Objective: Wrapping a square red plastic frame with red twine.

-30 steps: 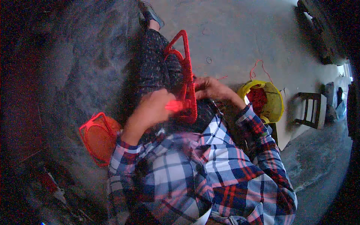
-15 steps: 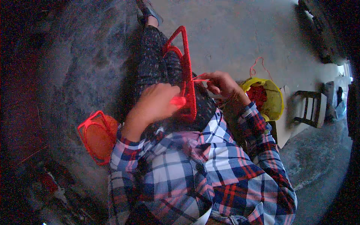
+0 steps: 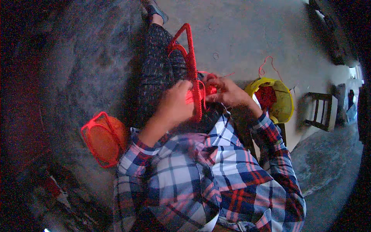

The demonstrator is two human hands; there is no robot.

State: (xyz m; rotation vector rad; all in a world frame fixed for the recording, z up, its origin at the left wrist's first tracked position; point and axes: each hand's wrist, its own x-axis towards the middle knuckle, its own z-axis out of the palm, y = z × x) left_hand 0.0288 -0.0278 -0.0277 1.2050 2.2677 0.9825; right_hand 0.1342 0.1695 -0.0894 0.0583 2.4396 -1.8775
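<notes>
A triangular frame wrapped in red cord [image 3: 192,63] stands tilted across my lap. My left hand [image 3: 176,101] is closed at its left side, with red cord at the fingertips pressed against the frame's lower bar. Just to the right of that bar, my right hand [image 3: 232,93] is closed on a bunch of red cord [image 3: 211,89]. A loop of the cord hangs between the bar and my right fingers, and a thin loose end sticks out above the right hand. Motion blurs both hands' fingers.
On my right stands a yellow bucket [image 3: 285,101] with red cord inside, one strand trailing over its rim. A small dark stool-like frame [image 3: 321,111] is farther right. To my left, a rounded orange-red object [image 3: 110,137] bears a red cord-wrapped frame [image 3: 89,127].
My right hand, earlier drawing a strand out to the right, now holds a red bunch close to the bar. My left hand has moved slightly right, toward the bar.
</notes>
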